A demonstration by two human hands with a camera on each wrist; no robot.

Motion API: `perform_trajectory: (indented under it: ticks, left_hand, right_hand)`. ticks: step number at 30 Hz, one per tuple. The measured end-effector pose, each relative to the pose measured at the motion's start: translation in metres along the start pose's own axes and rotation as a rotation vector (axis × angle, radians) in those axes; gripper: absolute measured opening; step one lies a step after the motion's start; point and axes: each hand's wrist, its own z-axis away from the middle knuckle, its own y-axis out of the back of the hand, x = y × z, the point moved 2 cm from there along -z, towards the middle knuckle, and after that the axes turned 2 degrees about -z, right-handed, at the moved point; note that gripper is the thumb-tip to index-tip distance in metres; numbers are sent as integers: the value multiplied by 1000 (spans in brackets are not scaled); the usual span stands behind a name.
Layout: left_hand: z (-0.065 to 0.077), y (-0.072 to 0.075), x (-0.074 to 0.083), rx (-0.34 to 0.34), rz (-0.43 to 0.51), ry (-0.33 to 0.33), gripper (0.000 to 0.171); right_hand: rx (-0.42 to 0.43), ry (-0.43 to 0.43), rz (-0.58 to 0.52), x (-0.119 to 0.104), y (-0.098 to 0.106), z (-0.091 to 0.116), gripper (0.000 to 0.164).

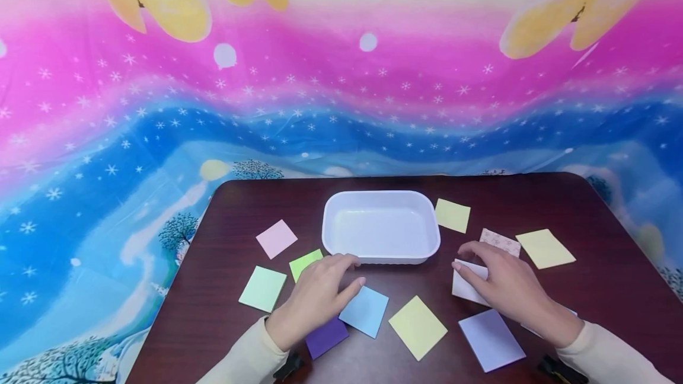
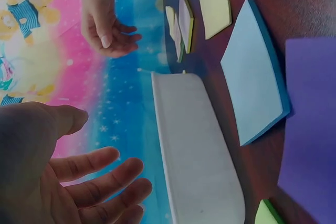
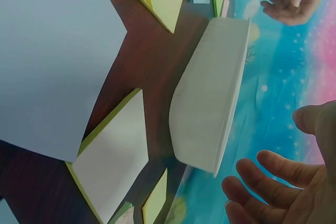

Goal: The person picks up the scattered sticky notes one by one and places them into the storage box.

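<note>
My left hand hovers over the left side of the table, its fingers relaxed and holding nothing. Below and around it lie a blue sticky-note pad, a purple pad and a bright green pad, the last two partly hidden by the hand. On the right, my other hand hangs above a white-topped pad, thumb and fingers apart with nothing between them. That pad has a yellow edge in the right wrist view. Between and beyond the hands stands a white plastic tray with no pads inside.
On the dark wooden table lie more pads: mint green, pink, yellow, lavender, a patterned one and pale yellow ones at the right. A colourful printed cloth hangs behind the table.
</note>
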Motion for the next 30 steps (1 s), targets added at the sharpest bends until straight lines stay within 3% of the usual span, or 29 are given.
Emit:
perform_trajectory:
  ticks: [9, 30]
  left_hand:
    - [1, -11, 11, 22, -25, -91, 31]
    - [1, -25, 23, -1, -37, -165, 31]
  right_hand:
    - [-1, -35, 3, 15, 9, 1, 40]
    - [-7, -156, 64, 83, 10, -1, 51]
